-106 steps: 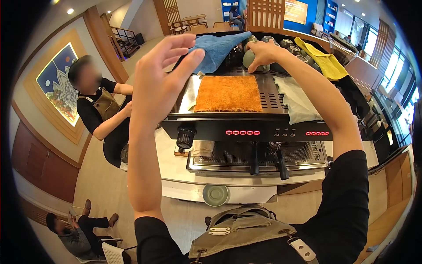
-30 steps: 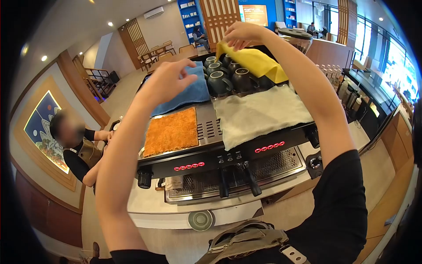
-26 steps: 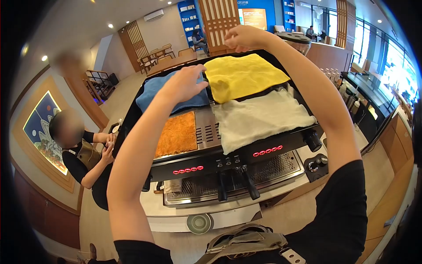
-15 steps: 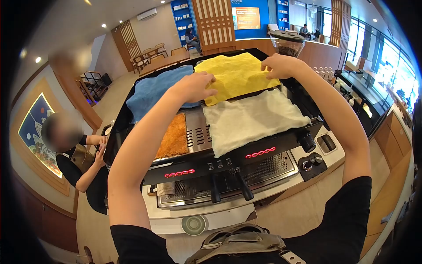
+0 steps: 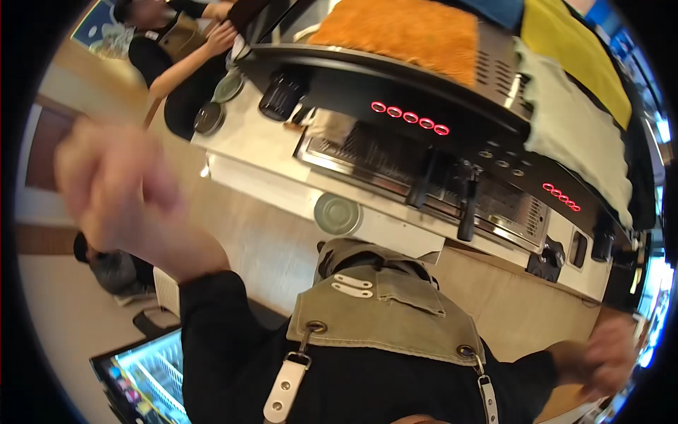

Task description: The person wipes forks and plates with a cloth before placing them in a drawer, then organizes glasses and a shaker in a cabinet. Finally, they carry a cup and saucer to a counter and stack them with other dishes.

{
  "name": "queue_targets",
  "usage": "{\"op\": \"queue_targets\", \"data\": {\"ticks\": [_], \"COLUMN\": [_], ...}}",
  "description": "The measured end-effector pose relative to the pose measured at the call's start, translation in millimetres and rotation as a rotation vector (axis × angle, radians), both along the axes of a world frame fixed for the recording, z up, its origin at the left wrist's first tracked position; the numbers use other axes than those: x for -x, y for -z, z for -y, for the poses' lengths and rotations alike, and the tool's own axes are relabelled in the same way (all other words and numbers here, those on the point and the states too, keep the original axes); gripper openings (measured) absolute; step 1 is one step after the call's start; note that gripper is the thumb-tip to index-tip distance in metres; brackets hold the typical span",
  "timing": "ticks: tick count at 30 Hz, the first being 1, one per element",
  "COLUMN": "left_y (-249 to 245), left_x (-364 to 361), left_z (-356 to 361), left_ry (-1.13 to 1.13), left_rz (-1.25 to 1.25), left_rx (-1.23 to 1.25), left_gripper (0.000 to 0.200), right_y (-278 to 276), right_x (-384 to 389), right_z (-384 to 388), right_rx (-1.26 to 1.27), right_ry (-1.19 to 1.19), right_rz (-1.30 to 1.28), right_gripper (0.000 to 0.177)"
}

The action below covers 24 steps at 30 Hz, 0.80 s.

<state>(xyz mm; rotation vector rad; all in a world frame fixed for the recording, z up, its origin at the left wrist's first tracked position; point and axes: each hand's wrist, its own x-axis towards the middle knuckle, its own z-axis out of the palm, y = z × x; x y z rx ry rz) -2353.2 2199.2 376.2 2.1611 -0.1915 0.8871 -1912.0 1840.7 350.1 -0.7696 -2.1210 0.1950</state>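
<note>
My left hand (image 5: 116,184) is raised at the left, smeared by motion, its fingers seeming bent; I see nothing in it. Low at the right edge, my right hand (image 5: 609,357) is also blurred, away from the coffee machine. On top of the espresso machine (image 5: 332,78) lie an orange cloth (image 5: 402,35), a pale whitish cloth (image 5: 579,131), a yellow cloth (image 5: 579,53) and part of a blue cloth (image 5: 498,8). Two black portafilter handles (image 5: 466,208) hang at its front. Neither hand touches the cloths.
A co-worker (image 5: 176,53) stands at the upper left beside the machine. A green saucer (image 5: 337,214) sits at the counter's front edge. Another person (image 5: 113,268) and a lit display case (image 5: 152,374) are at the lower left.
Both my hands have left the yellow cloth and swung out to the sides, apart. My view has turned down and left, so the machine now sits at the upper right.
</note>
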Motion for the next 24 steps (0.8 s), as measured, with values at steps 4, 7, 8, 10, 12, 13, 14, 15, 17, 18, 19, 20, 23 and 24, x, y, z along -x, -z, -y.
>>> {"op": "queue_targets", "data": {"ticks": [4, 7, 8, 10, 12, 13, 14, 15, 17, 18, 19, 20, 23, 24], "left_y": [183, 364, 427, 494, 519, 523, 524, 528, 535, 538, 543, 539, 538, 540], "left_x": [96, 85, 86, 66, 40, 30, 23, 18, 16, 19, 22, 28, 47, 56], "left_z": [26, 34, 37, 40, 43, 41, 39, 37, 37, 36, 35, 31, 29, 28], "left_ry": [-0.718, -1.010, -1.076, -1.119, -1.202, -1.166, -1.126, -1.134, -1.140, -1.112, -1.079, -1.046, -0.895, -0.843], "left_rz": [-0.196, -0.539, -0.689, -0.579, -0.516, -0.561, -0.605, -0.583, -0.545, -0.572, -0.598, -0.624, -0.642, -0.639], "left_rx": [0.902, 1.028, 0.718, 0.823, 0.692, 0.702, 0.711, 0.684, 0.635, 0.643, 0.654, 0.661, 0.695, 0.706], "left_gripper": [0.032, 0.024, 0.029, 0.036, 0.037, 0.038, 0.039, 0.039, 0.038, 0.038, 0.037, 0.037, 0.034, 0.034], "right_y": [132, 246, 277, 335, 373, 395, 417, 440, 481, 488, 493, 504, 509, 504], "right_x": [39, 95, 121, 159, 177, 187, 196, 203, 215, 223, 232, 239, 269, 285], "right_z": [-4, -59, -78, -106, -140, -155, -169, -181, -192, -197, -200, -203, -210, -212], "right_rx": [0.827, 1.394, 1.338, 1.216, 1.318, 1.324, 1.329, 1.375, 1.474, 1.467, 1.461, 1.451, 1.346, 1.324], "right_ry": [0.084, 0.379, 0.404, 0.399, 0.345, 0.353, 0.364, 0.366, 0.381, 0.407, 0.436, 0.465, 0.585, 0.644], "right_rz": [-0.595, -0.532, -0.459, -0.355, -0.377, -0.396, -0.417, -0.451, -0.522, -0.557, -0.592, -0.630, -0.681, -0.686], "right_gripper": [0.035, 0.018, 0.020, 0.025, 0.034, 0.037, 0.041, 0.042, 0.044, 0.043, 0.042, 0.040, 0.035, 0.034]}}
